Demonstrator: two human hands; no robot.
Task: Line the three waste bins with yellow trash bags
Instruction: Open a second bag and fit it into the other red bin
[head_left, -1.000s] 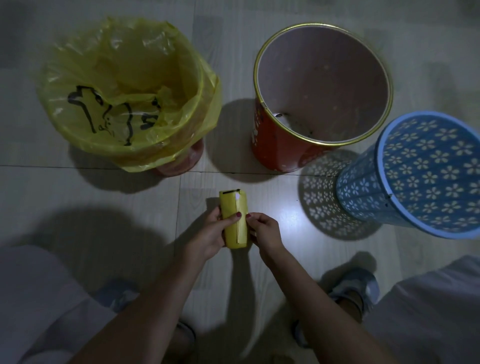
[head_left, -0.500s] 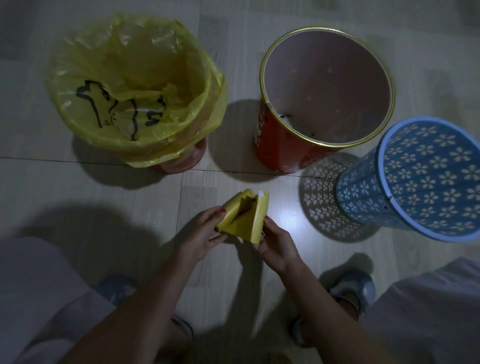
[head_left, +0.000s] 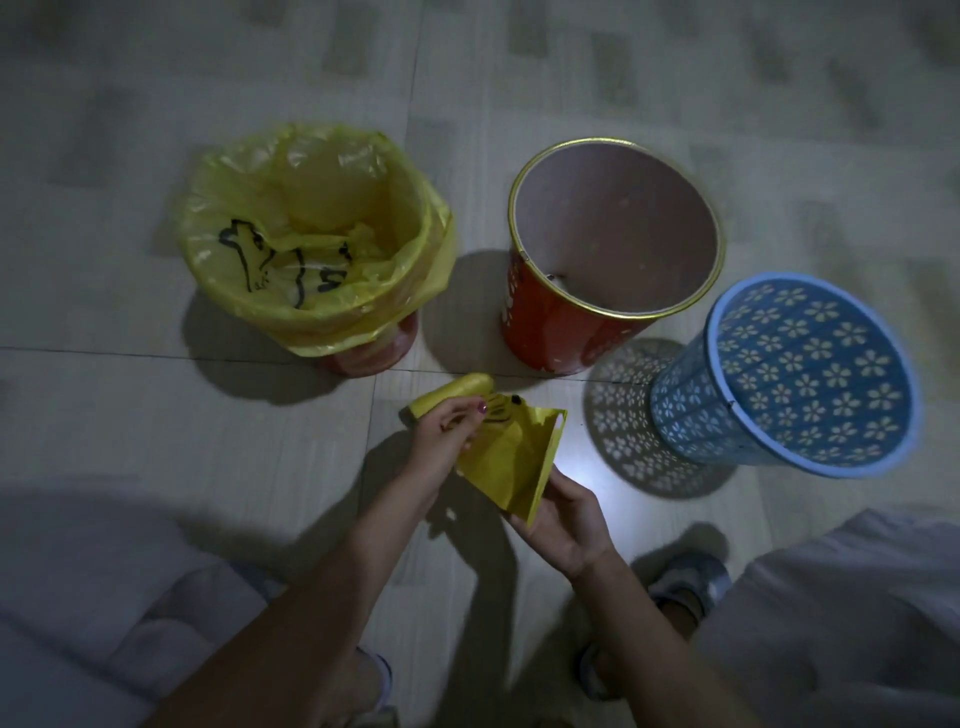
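Observation:
Three bins stand on the tiled floor. The left bin (head_left: 363, 353) is lined with a yellow trash bag (head_left: 317, 234) bearing a black drawing. The middle red bin (head_left: 550, 332) with a gold rim has no liner. The blue flower-patterned bin (head_left: 769, 395) at right tilts and has no liner. My left hand (head_left: 441, 441) grips a yellow roll of bags (head_left: 452, 397). A folded yellow bag (head_left: 511, 462) stretches from the roll down to my right hand (head_left: 563, 519), which pinches its lower end.
My knees in light trousers fill the lower left and lower right corners. My sandalled feet (head_left: 691, 582) rest on the floor beneath my arms. The floor tiles around the bins carry their shadows.
The roll was held upright between both hands. Now my right hand has pulled a bag off it, down and to the right, while my left hand keeps the roll.

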